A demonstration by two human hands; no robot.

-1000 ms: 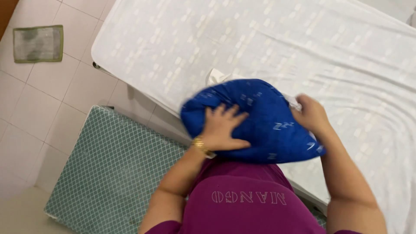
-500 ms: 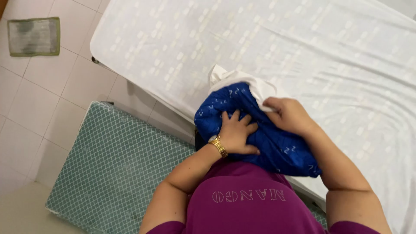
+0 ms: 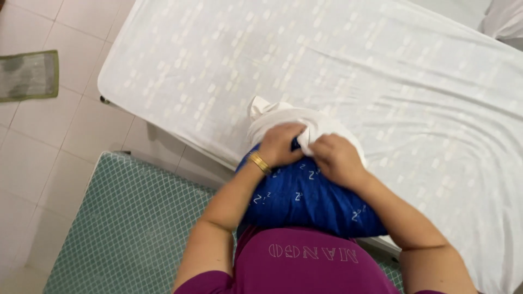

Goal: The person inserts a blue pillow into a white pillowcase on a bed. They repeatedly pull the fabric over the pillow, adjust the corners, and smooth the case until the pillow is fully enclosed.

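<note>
Down at the far left, a small green mat [image 3: 28, 75] lies on the tiled floor [image 3: 49, 147], with a green checked mattress [image 3: 125, 234] nearer the person. Next, the left hand [image 3: 279, 145], gold bracelet [image 3: 258, 162] at the wrist, grips white cloth atop a blue pillow [image 3: 305, 198]. Beside it, the right hand [image 3: 338, 160] pinches the same white pillowcase [image 3: 283, 115]. Both rest against the bed's white sheet [image 3: 381, 71].

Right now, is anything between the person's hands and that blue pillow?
Nothing visible. The left hand and right hand both grip the white cover right at the end of the blue pillow.
</note>
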